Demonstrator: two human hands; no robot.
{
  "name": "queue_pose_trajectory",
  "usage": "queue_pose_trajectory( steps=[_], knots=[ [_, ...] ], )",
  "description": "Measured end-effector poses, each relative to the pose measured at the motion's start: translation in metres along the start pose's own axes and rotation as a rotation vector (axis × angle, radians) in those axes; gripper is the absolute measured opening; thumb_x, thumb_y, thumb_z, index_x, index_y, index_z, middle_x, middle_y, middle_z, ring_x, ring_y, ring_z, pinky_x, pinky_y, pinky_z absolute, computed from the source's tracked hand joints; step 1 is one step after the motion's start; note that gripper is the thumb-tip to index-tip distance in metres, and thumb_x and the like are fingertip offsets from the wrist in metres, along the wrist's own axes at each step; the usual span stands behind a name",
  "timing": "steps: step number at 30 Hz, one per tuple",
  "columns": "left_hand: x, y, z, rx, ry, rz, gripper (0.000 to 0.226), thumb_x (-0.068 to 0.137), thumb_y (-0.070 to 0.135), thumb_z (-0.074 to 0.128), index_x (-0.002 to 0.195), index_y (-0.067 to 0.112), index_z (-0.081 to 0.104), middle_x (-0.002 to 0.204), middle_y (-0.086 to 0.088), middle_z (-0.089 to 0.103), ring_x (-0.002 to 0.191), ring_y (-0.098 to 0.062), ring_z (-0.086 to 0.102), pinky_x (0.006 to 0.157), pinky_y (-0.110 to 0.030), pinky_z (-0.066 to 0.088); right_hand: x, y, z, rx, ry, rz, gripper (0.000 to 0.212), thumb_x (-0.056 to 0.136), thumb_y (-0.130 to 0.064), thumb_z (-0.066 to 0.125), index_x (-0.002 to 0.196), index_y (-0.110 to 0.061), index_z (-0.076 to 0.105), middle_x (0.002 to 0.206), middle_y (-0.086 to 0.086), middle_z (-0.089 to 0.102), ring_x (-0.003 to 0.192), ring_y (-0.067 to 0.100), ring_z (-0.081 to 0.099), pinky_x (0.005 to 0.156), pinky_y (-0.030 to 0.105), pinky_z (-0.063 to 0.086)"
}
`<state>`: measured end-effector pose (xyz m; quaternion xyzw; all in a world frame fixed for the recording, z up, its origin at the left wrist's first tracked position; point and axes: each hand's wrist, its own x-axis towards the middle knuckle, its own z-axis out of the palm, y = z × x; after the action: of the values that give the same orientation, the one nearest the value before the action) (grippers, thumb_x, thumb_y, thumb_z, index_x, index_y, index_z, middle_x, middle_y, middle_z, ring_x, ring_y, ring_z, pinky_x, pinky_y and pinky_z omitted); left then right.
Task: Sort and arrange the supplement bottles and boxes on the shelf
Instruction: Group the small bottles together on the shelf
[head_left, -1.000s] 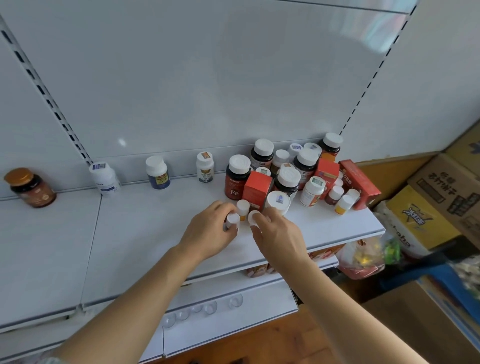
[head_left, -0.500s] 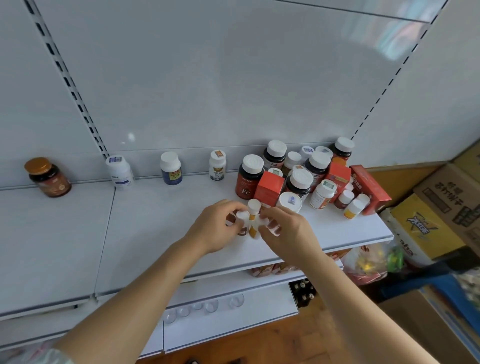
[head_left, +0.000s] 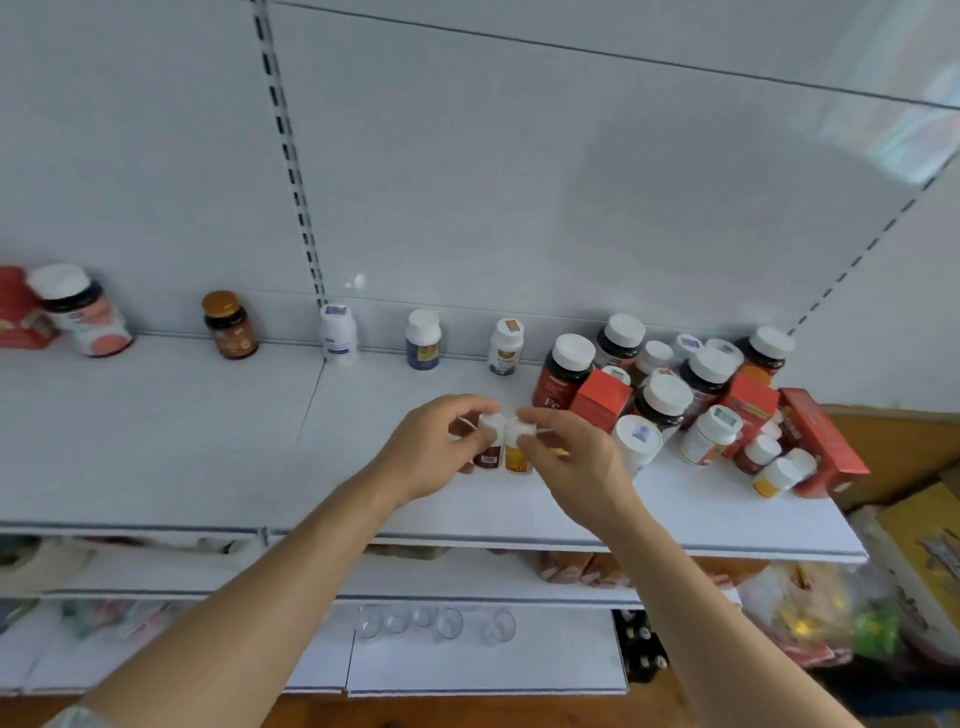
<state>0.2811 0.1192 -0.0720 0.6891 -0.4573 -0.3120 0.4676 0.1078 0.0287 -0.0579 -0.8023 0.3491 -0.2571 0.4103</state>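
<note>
Left hand (head_left: 434, 449) pinches a small white-capped brown bottle (head_left: 488, 448), right hand (head_left: 569, 457) a matching yellow one (head_left: 517, 449), touching mid-shelf (head_left: 171, 441). Best set both upright, labels forward, left of the cluttered pile.

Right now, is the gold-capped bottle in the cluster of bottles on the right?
No, the gold-capped bottle stands alone at the shelf's back left, far from that cluster.

A shop or its stockroom, probably; white metal retail shelf (head_left: 156, 457) units with slotted uprights (head_left: 291, 156) on the back panel; supplement bottles (head_left: 566, 371) and red boxes (head_left: 597, 402) set out; printed cardboard cartons (head_left: 919, 545) stacked at right, blurred.
</note>
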Motion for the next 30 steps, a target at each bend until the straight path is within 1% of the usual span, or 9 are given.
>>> queue_pose_trajectory(
  steps=[2,5,8,15,20,23,25,27,30],
  knots=[
    [-0.012,0.002,-0.009,0.008,0.06,-0.019,0.028,0.093,0.022,0.066,0.121,0.024,0.066,0.102,0.007,0.066,0.085,-0.014,0.068,0.069,-0.035,0.062,0.003,-0.005,0.007,0.01,-0.055,-0.021,0.026,0.092,-0.019,0.067,0.118,-0.021,0.069,0.106,-0.011,0.068,0.091,-0.014,0.06,0.071,0.003,0.044],
    [-0.031,0.001,-0.022,0.01,0.145,-0.06,0.026,0.091,0.024,0.069,0.117,0.026,0.068,0.1,0.007,0.066,0.086,-0.012,0.068,0.067,-0.034,0.062,0.005,-0.011,0.021,0.051,-0.118,-0.041,0.027,0.093,-0.021,0.066,0.12,-0.022,0.069,0.111,-0.009,0.069,0.093,-0.008,0.063,0.073,0.005,0.046],
    [-0.053,-0.004,-0.039,0.022,0.225,-0.097,0.024,0.09,0.023,0.07,0.114,0.027,0.068,0.1,0.008,0.066,0.085,-0.011,0.068,0.067,-0.035,0.062,0.005,-0.024,0.04,0.077,-0.19,-0.082,0.027,0.094,-0.019,0.064,0.12,-0.021,0.069,0.111,-0.008,0.07,0.093,-0.01,0.062,0.072,0.004,0.045],
    [-0.112,-0.017,-0.103,0.079,0.405,-0.145,0.036,0.088,0.02,0.072,0.123,0.022,0.065,0.108,0.009,0.062,0.093,-0.008,0.065,0.068,-0.034,0.061,0.004,-0.078,0.103,0.075,-0.343,-0.214,0.026,0.092,-0.018,0.067,0.118,-0.021,0.069,0.103,-0.009,0.071,0.093,-0.008,0.063,0.073,0.006,0.048],
    [-0.161,-0.032,-0.168,0.119,0.493,-0.156,0.032,0.088,0.027,0.072,0.119,0.027,0.067,0.105,0.01,0.061,0.096,-0.003,0.063,0.076,-0.03,0.059,-0.006,-0.137,0.159,0.026,-0.393,-0.312,0.022,0.09,-0.025,0.069,0.112,-0.03,0.07,0.095,-0.012,0.07,0.077,-0.001,0.065,0.068,0.007,0.046],
    [-0.192,-0.043,-0.21,0.164,0.531,-0.154,0.031,0.087,0.029,0.073,0.118,0.027,0.068,0.106,0.014,0.062,0.099,0.001,0.06,0.084,-0.025,0.054,-0.018,-0.173,0.198,0.052,-0.426,-0.323,0.022,0.09,-0.02,0.069,0.111,-0.028,0.07,0.093,-0.01,0.069,0.067,-0.001,0.066,0.064,0.008,0.046],
    [-0.215,-0.05,-0.241,0.184,0.556,-0.16,0.032,0.087,0.031,0.072,0.119,0.028,0.067,0.107,0.015,0.062,0.098,0.004,0.059,0.085,-0.017,0.047,-0.026,-0.198,0.228,0.054,-0.439,-0.351,0.022,0.089,-0.018,0.069,0.11,-0.027,0.071,0.094,-0.013,0.07,0.074,-0.001,0.066,0.067,0.01,0.047],
    [-0.238,-0.056,-0.274,0.201,0.581,-0.166,0.031,0.087,0.033,0.072,0.118,0.031,0.066,0.106,0.017,0.061,0.094,0.006,0.059,0.081,-0.015,0.043,-0.033,-0.221,0.261,0.044,-0.444,-0.399,0.024,0.088,-0.018,0.069,0.111,-0.027,0.071,0.099,-0.016,0.071,0.085,-0.001,0.065,0.075,0.012,0.05],
    [-0.27,-0.068,-0.318,0.219,0.603,-0.184,0.033,0.088,0.034,0.071,0.12,0.031,0.065,0.107,0.019,0.059,0.09,0.004,0.058,0.078,-0.009,0.041,-0.043,-0.252,0.31,0.047,-0.457,-0.43,0.026,0.088,-0.018,0.069,0.112,-0.027,0.071,0.101,-0.017,0.071,0.087,-0.002,0.064,0.075,0.008,0.047]
  ],
)
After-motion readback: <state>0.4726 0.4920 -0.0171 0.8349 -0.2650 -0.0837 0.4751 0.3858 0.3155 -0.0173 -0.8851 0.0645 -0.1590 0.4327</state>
